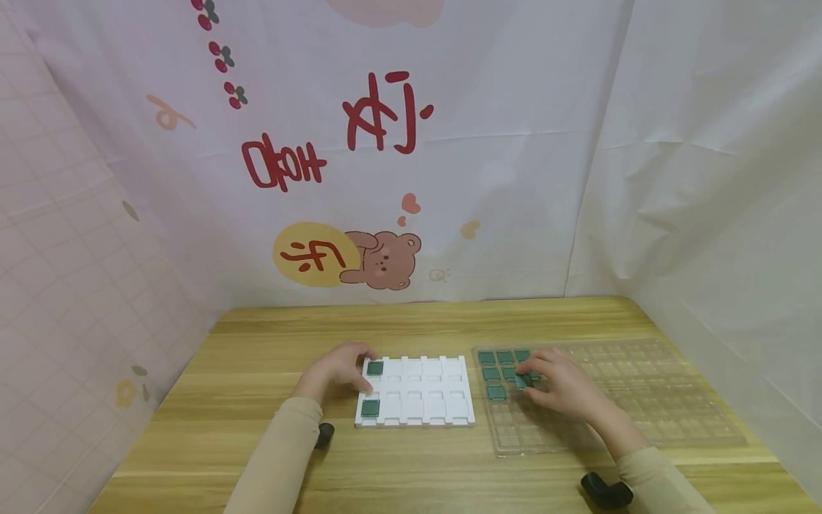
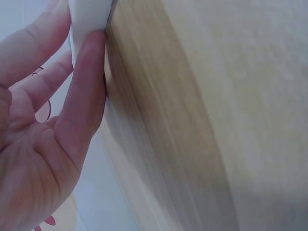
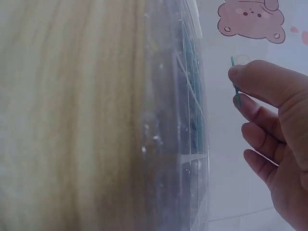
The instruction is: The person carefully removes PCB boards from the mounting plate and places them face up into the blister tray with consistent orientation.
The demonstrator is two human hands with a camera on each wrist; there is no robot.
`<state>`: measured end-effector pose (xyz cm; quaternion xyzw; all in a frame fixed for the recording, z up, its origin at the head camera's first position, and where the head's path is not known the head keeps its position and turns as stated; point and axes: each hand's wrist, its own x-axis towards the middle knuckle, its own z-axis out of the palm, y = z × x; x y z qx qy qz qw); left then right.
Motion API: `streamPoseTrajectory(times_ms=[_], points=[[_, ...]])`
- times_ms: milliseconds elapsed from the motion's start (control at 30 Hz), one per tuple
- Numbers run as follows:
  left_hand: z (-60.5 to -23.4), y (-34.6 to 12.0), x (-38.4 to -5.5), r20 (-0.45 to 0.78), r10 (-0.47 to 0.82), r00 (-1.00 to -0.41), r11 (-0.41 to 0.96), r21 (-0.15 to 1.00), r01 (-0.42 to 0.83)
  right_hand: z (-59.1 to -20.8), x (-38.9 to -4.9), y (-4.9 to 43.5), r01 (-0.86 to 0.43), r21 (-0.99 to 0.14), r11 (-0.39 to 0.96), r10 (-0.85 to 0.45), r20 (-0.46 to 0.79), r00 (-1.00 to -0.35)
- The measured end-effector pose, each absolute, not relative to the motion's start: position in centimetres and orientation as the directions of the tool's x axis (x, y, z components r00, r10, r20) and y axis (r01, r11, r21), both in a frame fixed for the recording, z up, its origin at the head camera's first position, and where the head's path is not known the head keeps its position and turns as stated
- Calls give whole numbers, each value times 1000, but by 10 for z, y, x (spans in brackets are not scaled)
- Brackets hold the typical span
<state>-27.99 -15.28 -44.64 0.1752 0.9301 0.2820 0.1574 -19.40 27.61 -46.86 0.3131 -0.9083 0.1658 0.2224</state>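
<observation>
A white tray (image 1: 414, 410) with rows of pockets lies at the table's middle. Green square circuit boards sit in two of its left-column pockets, one at the back (image 1: 375, 368) and one at the front (image 1: 369, 408). My left hand (image 1: 340, 365) grips the tray's left edge; the left wrist view shows thumb and fingers on either side of the white edge (image 2: 90, 17). Between thumb and forefinger, my right hand (image 1: 560, 385) pinches a thin green circuit board (image 3: 238, 100). That board is raised above the clear plastic tray (image 1: 507, 435), seen edge-on in the right wrist view.
Several more green boards (image 1: 496, 392) occupy the clear tray's left end, partly hidden by my right hand. Black curved pieces show beside the left forearm (image 1: 325, 436) and right forearm (image 1: 606, 492). A printed curtain (image 1: 514, 214) hangs behind the wooden table (image 1: 270, 321).
</observation>
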Motion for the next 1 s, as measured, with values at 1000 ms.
streamPoseTrajectory(times_ms=[1000], points=[[-445,-153,-279,-197,422,-885,777,582,240,-482,-201,270,-572,-176,801,-497,336,-800]])
